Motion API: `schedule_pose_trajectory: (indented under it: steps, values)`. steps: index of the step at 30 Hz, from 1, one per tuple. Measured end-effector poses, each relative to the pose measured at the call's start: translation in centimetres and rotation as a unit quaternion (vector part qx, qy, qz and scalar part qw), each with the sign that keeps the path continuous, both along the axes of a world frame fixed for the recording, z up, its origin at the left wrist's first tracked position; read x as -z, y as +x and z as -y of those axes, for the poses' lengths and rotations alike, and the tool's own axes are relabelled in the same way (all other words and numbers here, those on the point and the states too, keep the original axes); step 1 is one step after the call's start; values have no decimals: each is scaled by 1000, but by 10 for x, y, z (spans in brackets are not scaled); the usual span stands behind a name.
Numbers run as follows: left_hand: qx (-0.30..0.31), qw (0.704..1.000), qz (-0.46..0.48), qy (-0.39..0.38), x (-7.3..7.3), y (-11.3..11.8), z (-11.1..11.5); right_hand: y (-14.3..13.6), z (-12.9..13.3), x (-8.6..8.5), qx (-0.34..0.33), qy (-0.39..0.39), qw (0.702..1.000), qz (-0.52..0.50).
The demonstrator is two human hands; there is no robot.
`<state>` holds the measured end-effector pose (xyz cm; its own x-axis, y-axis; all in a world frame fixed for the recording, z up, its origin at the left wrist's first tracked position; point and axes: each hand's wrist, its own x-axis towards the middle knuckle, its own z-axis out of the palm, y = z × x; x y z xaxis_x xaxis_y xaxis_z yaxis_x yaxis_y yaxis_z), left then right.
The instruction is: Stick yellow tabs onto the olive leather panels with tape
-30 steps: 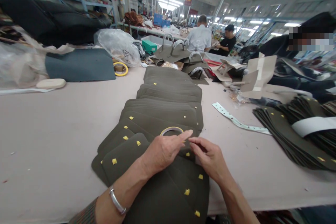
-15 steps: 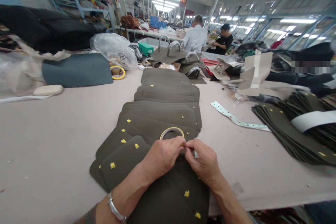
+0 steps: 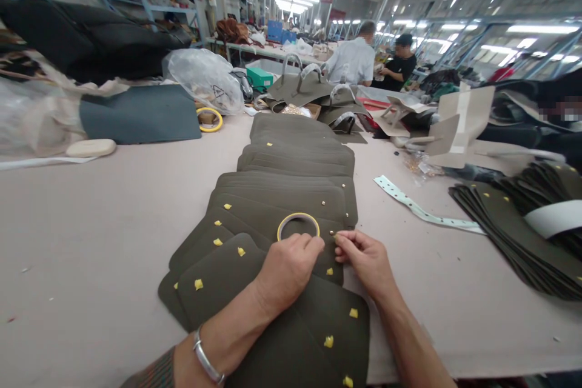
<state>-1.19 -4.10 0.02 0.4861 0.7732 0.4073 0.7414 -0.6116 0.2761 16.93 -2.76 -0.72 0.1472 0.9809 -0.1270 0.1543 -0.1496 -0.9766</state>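
My left hand (image 3: 291,270) is closed around the near edge of a roll of yellow tape (image 3: 298,216), held above the dark olive panels (image 3: 277,194). To its right, the thumb and forefinger of my right hand (image 3: 367,262) pinch a small piece of yellow tape (image 3: 336,237). The fingertips are beside a small metal stud (image 3: 331,232) at the panels' right side. The panels lie overlapped in a long row. Yellow tape bits, such as one tape patch (image 3: 240,251), stick to several of them, while other studs show bare.
A second tape roll (image 3: 210,128) lies by a grey-blue sheet (image 3: 140,114) at back left. On the right are a pale dotted strip (image 3: 409,209) and a banded stack of dark pieces (image 3: 513,230). Bag parts with handles (image 3: 304,85) stand behind. Two people (image 3: 352,57) work farther back.
My hands have come apart. The right one has moved right, away from the roll, with a piece of tape in its fingers. The left still holds the roll.
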Motion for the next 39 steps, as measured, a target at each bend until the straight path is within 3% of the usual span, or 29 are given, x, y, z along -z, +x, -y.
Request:
schedule_pose_trajectory:
  steps: [6,13,16,19,22,29,36,39]
  values:
    - [-21,992,-104,-65,1,2,-5,6,-8,2,-57,53,984,161]
    - [-17,992,-99,-76,1,2,-4,-1,-13,-1,-88,160,919,350]
    - [-23,991,-100,-84,1,2,-3,-1,-14,1,-81,168,917,352]
    - [-29,990,-101,-91,1,1,-2,5,-10,3,-41,114,947,298]
    - [-29,990,-103,-97,1,1,-2,11,-3,5,-52,88,962,253]
    - [-23,989,-113,-95,-3,-3,-1,6,-1,11,-68,236,889,387]
    - [-15,994,-77,-79,-7,-6,-1,-4,-9,6,-118,244,844,463]
    - [-11,996,-36,-83,-9,-10,-3,-3,-8,-1,-162,221,844,461]
